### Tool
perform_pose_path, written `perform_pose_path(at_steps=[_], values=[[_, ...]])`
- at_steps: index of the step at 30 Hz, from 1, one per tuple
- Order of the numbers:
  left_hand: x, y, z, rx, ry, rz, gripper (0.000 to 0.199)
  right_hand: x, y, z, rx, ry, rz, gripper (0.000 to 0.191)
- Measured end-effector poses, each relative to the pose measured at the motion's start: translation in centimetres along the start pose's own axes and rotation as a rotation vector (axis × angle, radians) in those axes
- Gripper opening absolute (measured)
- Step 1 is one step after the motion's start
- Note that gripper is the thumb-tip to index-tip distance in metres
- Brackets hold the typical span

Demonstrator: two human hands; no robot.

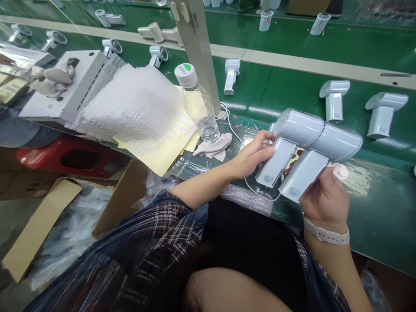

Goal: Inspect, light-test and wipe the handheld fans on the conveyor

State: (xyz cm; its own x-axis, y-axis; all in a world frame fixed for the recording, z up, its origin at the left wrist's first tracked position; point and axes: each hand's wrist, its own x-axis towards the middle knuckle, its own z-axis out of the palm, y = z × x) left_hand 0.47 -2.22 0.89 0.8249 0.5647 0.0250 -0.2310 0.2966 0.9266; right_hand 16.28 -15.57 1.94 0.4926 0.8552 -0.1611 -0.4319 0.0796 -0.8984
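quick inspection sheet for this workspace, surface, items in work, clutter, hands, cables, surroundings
Surface: glossy green bench, clear wrap near the front edge.
Items in work: left device and right device, pale blue, held side by side.
Clutter: capped bottle, pale cloth by its base, yellow sheets, bubble wrap.
Hands: left hand grips left device; right hand grips right device.
Cables: white cable runs from near the post toward the devices; connection unclear.
Surroundings: green belt behind with similar devices; cardboard box below left.
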Motion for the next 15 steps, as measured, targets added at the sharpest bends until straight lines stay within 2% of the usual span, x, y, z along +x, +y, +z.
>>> perform_pose_path(at_steps=[5,9,13,15], values=[[-0.3,0.5,0.1,-0.091,-0.12,0.014,0.058,-0.6,-0.9,0.1,-0.007,0.045,-0.078,0.025],[0.2,0.3,0.3,-0.096,-0.112,0.021,0.074,0.0,-1.4,0.5,0.048,0.041,-0.015,0.027],[0.3,0.0,0.4,-0.019,-0.159,-0.04,0.083,0.6,-1.8,1.1,0.059,-0.033,0.034,0.03],[0.3,-0.4,0.3,-0.005,-0.097,-0.017,0.086,0.7,-2.0,1.3,0.051,-0.055,0.018,0.03]])
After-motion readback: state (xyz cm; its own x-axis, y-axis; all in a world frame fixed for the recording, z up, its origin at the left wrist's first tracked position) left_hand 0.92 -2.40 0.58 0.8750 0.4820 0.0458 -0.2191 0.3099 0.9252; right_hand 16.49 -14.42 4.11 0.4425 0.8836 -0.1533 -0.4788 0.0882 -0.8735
